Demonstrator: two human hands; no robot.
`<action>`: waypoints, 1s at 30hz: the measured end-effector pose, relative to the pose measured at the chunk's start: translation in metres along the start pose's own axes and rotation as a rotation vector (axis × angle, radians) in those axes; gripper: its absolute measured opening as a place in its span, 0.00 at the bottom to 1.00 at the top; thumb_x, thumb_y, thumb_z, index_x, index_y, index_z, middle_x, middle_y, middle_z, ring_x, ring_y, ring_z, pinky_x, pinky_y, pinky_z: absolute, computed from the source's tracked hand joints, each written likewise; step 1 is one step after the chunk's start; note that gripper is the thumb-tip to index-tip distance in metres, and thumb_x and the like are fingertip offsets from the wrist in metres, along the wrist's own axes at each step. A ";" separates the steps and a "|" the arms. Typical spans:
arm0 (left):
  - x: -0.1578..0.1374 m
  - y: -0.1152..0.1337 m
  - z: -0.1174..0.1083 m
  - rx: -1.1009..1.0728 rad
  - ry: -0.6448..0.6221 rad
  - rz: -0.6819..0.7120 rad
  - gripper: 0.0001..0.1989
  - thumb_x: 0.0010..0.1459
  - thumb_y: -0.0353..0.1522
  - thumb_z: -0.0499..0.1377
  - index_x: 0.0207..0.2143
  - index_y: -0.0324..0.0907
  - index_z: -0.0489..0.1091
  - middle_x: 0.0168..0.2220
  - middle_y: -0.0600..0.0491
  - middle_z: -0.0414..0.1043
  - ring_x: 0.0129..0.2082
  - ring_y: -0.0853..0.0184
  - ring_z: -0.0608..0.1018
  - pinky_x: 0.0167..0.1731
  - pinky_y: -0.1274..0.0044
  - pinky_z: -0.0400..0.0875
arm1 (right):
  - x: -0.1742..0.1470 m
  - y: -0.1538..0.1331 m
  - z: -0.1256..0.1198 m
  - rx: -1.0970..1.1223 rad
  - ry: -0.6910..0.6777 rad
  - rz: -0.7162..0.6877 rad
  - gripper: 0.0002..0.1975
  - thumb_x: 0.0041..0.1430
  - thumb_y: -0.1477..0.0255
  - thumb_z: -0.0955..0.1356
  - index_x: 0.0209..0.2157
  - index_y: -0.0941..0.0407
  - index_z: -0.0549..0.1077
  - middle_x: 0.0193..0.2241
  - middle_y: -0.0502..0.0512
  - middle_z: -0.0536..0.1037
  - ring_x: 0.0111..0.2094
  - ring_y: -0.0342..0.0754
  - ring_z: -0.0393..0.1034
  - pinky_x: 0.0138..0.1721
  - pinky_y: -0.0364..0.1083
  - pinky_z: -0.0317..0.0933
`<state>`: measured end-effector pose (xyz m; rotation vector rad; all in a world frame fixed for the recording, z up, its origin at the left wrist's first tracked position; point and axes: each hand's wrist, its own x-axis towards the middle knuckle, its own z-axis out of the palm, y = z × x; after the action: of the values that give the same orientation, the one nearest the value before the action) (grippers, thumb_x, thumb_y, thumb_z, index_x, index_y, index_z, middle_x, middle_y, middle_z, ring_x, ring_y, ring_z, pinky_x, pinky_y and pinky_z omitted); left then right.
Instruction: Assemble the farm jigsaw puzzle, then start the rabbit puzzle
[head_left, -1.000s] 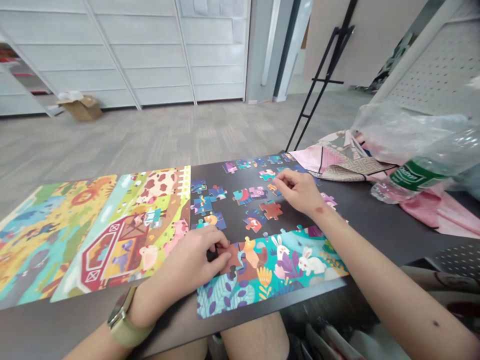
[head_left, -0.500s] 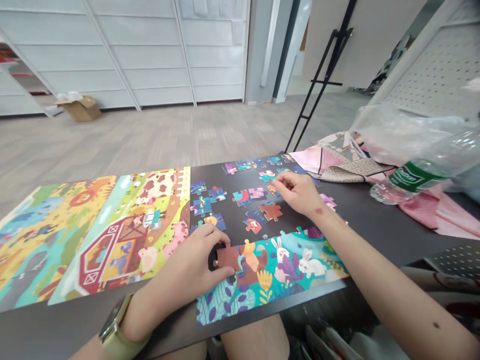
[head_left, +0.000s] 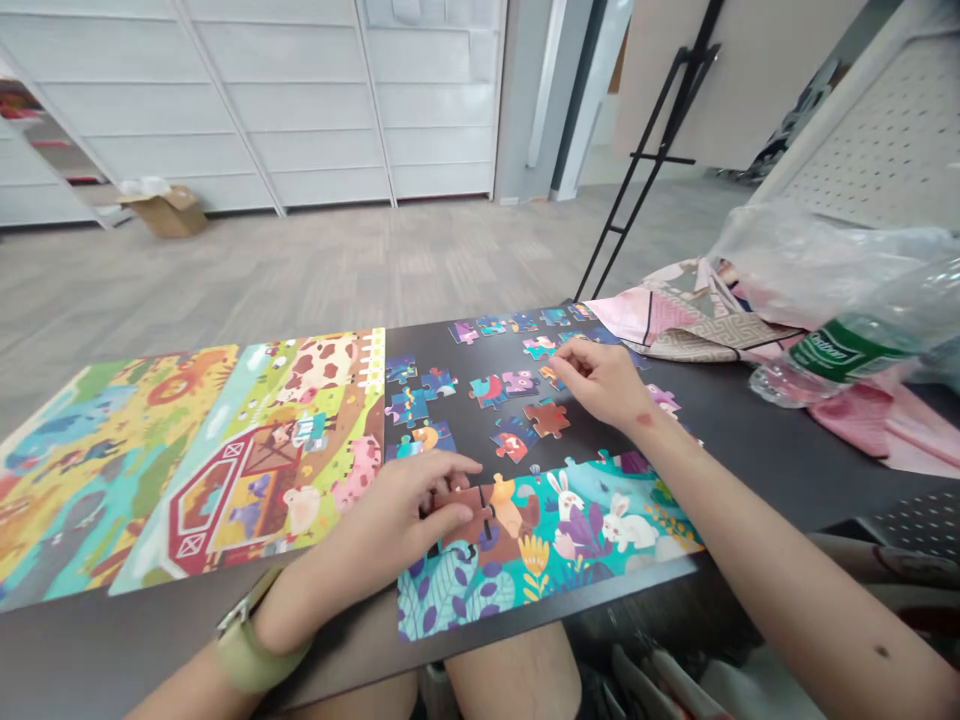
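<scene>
My left hand (head_left: 412, 505), with a watch on a pale green band (head_left: 259, 650), is open, index finger stretched out and thumb apart. It hovers over or touches a brown puzzle piece (head_left: 466, 500) at the upper left of the partly joined puzzle (head_left: 517, 585); my fingers partly hide that piece. White rabbits, a fox-like animal and flowers show on the joined part. My right hand (head_left: 592, 375) is closed, fingers curled together beside a small orange piece (head_left: 553, 376); anything inside is hidden. A loose brown piece (head_left: 547, 419) lies below it.
Several loose pieces (head_left: 409, 404) lie across the dark table (head_left: 450, 345). Two finished picture boards, a farm scene (head_left: 330, 370) and a yellow animal scene (head_left: 90, 450), lie left. A green-labelled bottle (head_left: 840, 350) and pink cloth (head_left: 694, 310) lie right. A black stand (head_left: 637, 180) rises behind.
My left hand has let go of the brown piece, which now lies against the joined puzzle, and its fingers have straightened. My right hand keeps its pose. The view has shifted slightly.
</scene>
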<state>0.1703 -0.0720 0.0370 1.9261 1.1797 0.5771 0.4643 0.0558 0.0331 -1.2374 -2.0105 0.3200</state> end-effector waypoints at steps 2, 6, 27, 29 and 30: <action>0.002 0.001 0.003 0.024 0.000 -0.007 0.12 0.61 0.30 0.58 0.47 0.45 0.73 0.35 0.54 0.76 0.32 0.65 0.77 0.31 0.76 0.69 | 0.000 0.000 0.000 -0.003 0.006 -0.001 0.13 0.63 0.66 0.67 0.24 0.54 0.71 0.16 0.45 0.66 0.19 0.42 0.57 0.25 0.44 0.51; 0.005 0.004 0.003 0.031 0.009 0.014 0.08 0.61 0.31 0.58 0.43 0.44 0.73 0.33 0.54 0.76 0.31 0.66 0.77 0.29 0.77 0.68 | 0.000 0.000 0.000 -0.008 0.002 -0.003 0.13 0.63 0.66 0.67 0.25 0.54 0.71 0.16 0.45 0.66 0.19 0.42 0.58 0.24 0.44 0.52; 0.005 0.001 0.011 0.246 0.062 0.149 0.03 0.61 0.28 0.60 0.38 0.44 0.71 0.40 0.51 0.74 0.40 0.61 0.76 0.39 0.71 0.70 | 0.000 -0.002 0.000 0.005 -0.009 -0.007 0.13 0.63 0.66 0.67 0.25 0.54 0.71 0.16 0.45 0.67 0.19 0.42 0.58 0.25 0.44 0.52; 0.000 0.005 0.005 0.255 0.076 0.174 0.05 0.66 0.29 0.56 0.38 0.44 0.71 0.40 0.50 0.74 0.41 0.61 0.76 0.40 0.71 0.70 | 0.000 -0.001 -0.001 0.006 -0.014 -0.004 0.13 0.63 0.66 0.67 0.25 0.54 0.71 0.16 0.45 0.67 0.18 0.42 0.58 0.24 0.44 0.52; -0.005 0.006 -0.001 0.246 0.102 0.186 0.08 0.69 0.29 0.52 0.39 0.44 0.71 0.41 0.50 0.75 0.42 0.61 0.76 0.41 0.70 0.71 | 0.000 -0.001 -0.001 0.009 -0.016 -0.003 0.13 0.63 0.66 0.67 0.25 0.54 0.71 0.16 0.45 0.67 0.19 0.42 0.58 0.24 0.44 0.52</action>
<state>0.1707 -0.0773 0.0423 2.2562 1.1872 0.6602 0.4645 0.0553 0.0341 -1.2298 -2.0220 0.3373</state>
